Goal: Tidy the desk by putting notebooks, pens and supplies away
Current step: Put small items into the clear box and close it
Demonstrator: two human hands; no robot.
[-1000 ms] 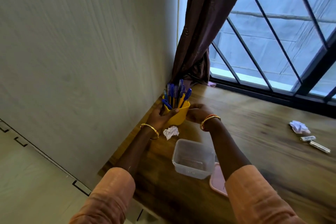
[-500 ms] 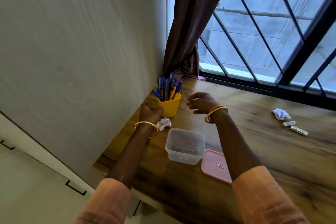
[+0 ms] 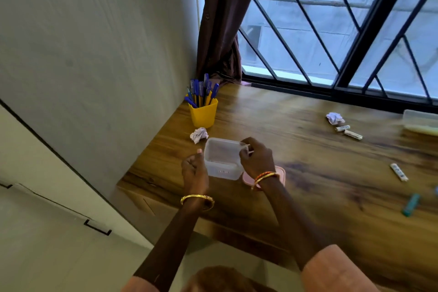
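At the desk's near left corner, the right hand (image 3: 257, 161) pinches the rim of a clear plastic tub (image 3: 221, 159), seemingly steadying it for loose supplies, while the left hand (image 3: 193, 169) hovers beside it, loosely curled and empty.

Both forearms bare; peach-orange sleeves (image 3: 336, 270) were pushed up near the elbows. Left wrist carried one gold bangle (image 3: 197, 201). Right wrist carried gold and red-orange bangles (image 3: 264, 176) stacked together.
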